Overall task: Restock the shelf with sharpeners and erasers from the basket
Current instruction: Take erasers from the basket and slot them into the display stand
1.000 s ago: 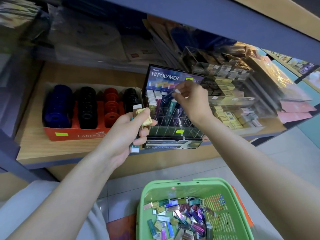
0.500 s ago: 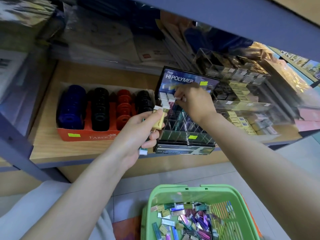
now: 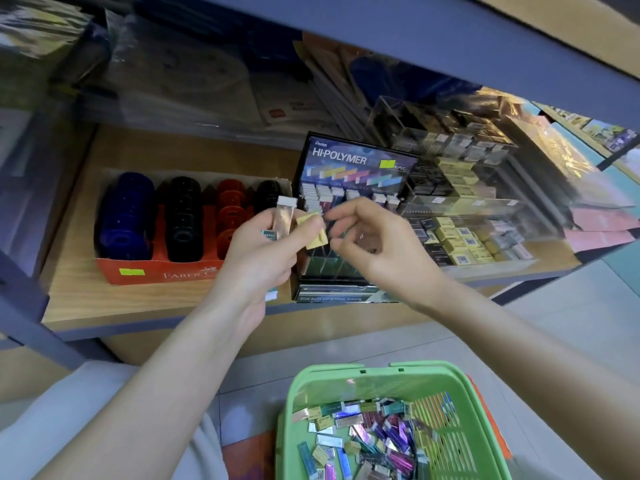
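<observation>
My left hand [image 3: 263,258] grips a small bunch of slim erasers [image 3: 284,218], a metallic one upright and a yellow one [image 3: 316,233] tilted to the right. My right hand [image 3: 374,244] hovers just right of them, fingers apart and curled, thumb and forefinger close to the yellow eraser, nothing held. Behind both hands stands the black Hi-Polymer display box [image 3: 349,161] with slots partly filled. On the floor below sits the green basket [image 3: 349,375] with several loose metallic erasers [image 3: 374,441].
A red Faber-Castell tray [image 3: 162,271] of blue, black and red round sharpeners stands left of the display. Clear acrylic bins [image 3: 460,209] with boxed erasers fill the shelf's right side. An upper shelf beam [image 3: 415,39] overhangs. The wooden shelf edge [image 3: 138,306] runs below the hands.
My right hand has drawn back from the display's slots, empty, and come down beside the erasers in my left hand. My left hand has risen slightly.
</observation>
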Demonstrator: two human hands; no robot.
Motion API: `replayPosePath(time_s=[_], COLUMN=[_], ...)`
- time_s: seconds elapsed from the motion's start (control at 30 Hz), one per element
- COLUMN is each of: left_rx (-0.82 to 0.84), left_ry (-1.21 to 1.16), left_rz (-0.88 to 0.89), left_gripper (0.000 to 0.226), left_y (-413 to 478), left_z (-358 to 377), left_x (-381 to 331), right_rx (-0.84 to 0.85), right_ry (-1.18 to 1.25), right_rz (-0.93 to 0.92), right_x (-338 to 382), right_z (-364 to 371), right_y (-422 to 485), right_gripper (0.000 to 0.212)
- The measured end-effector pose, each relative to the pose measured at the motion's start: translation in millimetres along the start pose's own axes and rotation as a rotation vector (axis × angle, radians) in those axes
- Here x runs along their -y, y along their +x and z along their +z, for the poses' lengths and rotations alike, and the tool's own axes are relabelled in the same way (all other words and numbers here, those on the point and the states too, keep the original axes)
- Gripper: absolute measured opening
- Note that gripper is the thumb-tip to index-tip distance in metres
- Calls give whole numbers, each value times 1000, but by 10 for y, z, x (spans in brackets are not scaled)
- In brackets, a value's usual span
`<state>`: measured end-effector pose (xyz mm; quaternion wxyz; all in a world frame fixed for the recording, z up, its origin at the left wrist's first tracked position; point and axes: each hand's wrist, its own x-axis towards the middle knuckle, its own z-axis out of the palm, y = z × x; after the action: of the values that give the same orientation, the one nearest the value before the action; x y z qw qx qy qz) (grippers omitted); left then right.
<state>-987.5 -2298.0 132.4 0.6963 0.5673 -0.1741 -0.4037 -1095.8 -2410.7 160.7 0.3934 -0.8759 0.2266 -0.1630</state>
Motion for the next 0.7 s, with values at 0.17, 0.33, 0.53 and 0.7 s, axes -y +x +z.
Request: replayPosePath(time_s=[0.17,0.33,0.53,0.7], left_rx=[20,115,222,291], left_ry=[-6,55,199,290], left_rz=[18,26,10,10], left_gripper=[13,9,14,13], left_y=[-38,-85,-115,-114], left_z=[184,378,656,954], left_x=[35,85,195,298], right_rx=[-69,-147,-231,-278], right_ry=[214,440,216,-200], right_rz=[121,190,143,95], right_x=[-44,-82,-246,-405], right_z=[16,-89,-346,-586], right_y=[-249,-406,-670,-871], right_gripper=[22,6,17,25])
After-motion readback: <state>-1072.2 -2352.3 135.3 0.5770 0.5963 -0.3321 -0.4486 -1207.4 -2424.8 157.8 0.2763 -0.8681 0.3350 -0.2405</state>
